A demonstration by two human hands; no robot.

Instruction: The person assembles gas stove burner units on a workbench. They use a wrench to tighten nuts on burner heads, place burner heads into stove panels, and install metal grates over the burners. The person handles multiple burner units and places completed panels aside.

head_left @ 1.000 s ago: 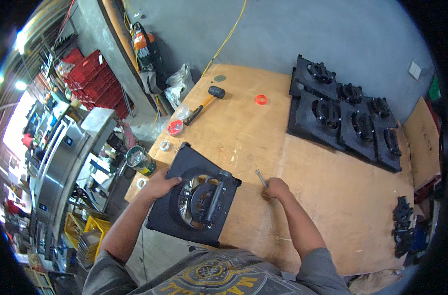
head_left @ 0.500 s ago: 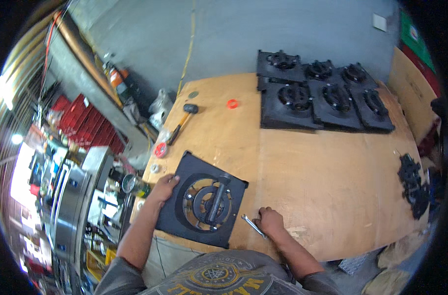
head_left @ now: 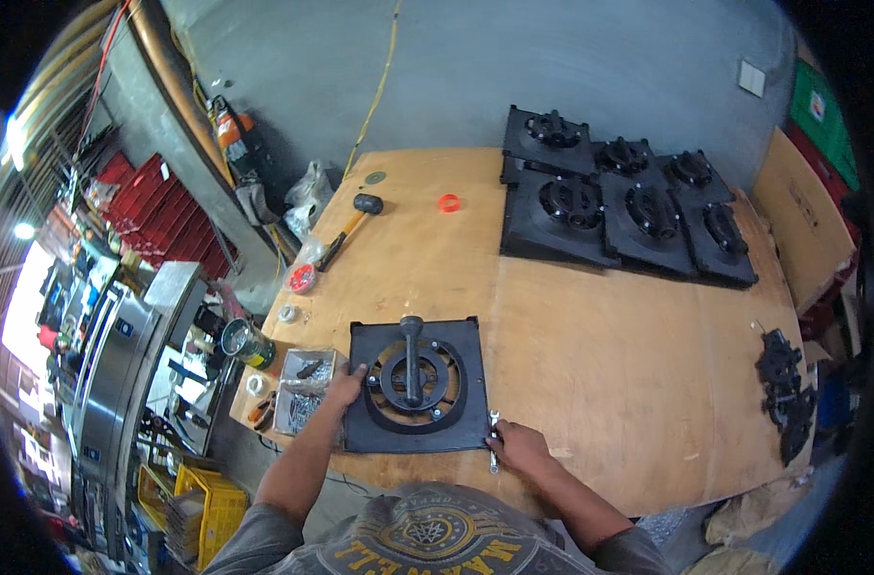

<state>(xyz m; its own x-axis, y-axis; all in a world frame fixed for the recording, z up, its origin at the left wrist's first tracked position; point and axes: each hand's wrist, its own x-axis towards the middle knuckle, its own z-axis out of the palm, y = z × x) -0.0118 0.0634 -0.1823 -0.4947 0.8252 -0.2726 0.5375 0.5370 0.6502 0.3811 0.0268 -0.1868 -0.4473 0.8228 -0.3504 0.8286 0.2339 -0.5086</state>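
A square black cast plate (head_left: pixel 365 436) with a round spoked opening lies on the wooden table before me. A dark burner ring (head_left: pixel 389 391) sits in its opening, and a dark tube (head_left: pixel 412 359) lies across the ring, its wide end toward the far edge. My left hand (head_left: pixel 346 387) is closed on the plate's left edge, thumb on top. At the near right corner, my right hand (head_left: pixel 519 447) has its fingers curled round a silver wrench (head_left: pixel 494 462), both ends of which show. The fingertips are beside the plate's edge; whether they touch it is unclear.
Several similar black burner plates (head_left: pixel 552 240) stand at the back right. On the left are a black mallet (head_left: pixel 368 204), a red-rimmed tub (head_left: pixel 302 279), and a box of screws (head_left: pixel 303 407). A red ring (head_left: pixel 448 203) lies farther back; dark metal parts (head_left: pixel 782 393) rest at the right edge.
The plate has turned counterclockwise and now lies square to me. The wrench has swung from slanted to nearly straight ahead, with my right hand closer to the plate's corner. My left hand still holds the edge.
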